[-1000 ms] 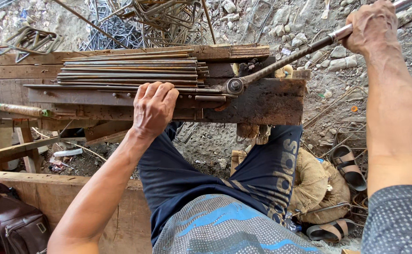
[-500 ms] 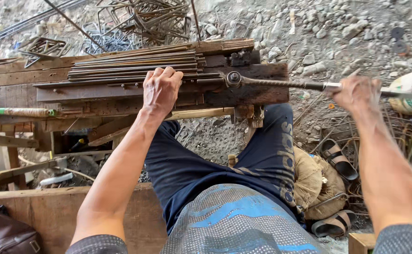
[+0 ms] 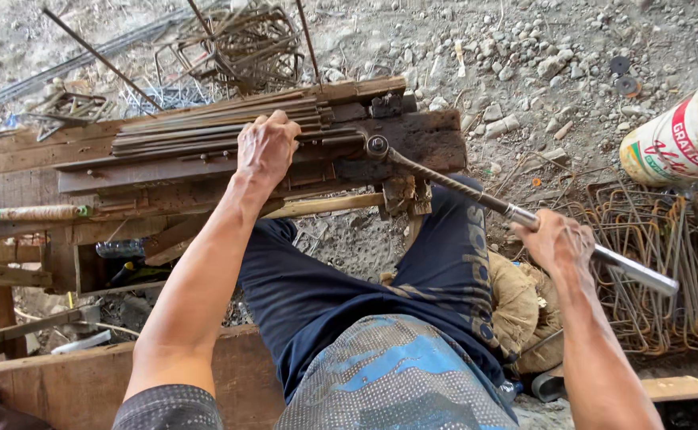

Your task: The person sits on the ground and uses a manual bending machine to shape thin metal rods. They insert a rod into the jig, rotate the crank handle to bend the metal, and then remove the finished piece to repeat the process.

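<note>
My right hand [image 3: 558,243] fingers wrapped round bending lever [image 3: 516,213]; long axis runs up-left to pivot on worktop [image 3: 413,143]. Left hand [image 3: 265,147] fingers pressed flat on rebar bundle [image 3: 182,131], nearer pivot.

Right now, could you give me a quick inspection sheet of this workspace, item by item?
Surface: worn wooden bench, dark and stained at its right end.
Job's things: bundle of thin steel rods lying along the bench; long bending lever pivoting at the bench's right end.
Clutter: bent rod stirrups stacked on the ground at right; white and red bucket; tangled bent rods behind the bench.
Grippers: left hand pressing on the rods; right hand gripping the lever's metal handle.
Cables: nothing seen.
Surroundings: gravel and dirt ground; person seated, in dark trousers.
</note>
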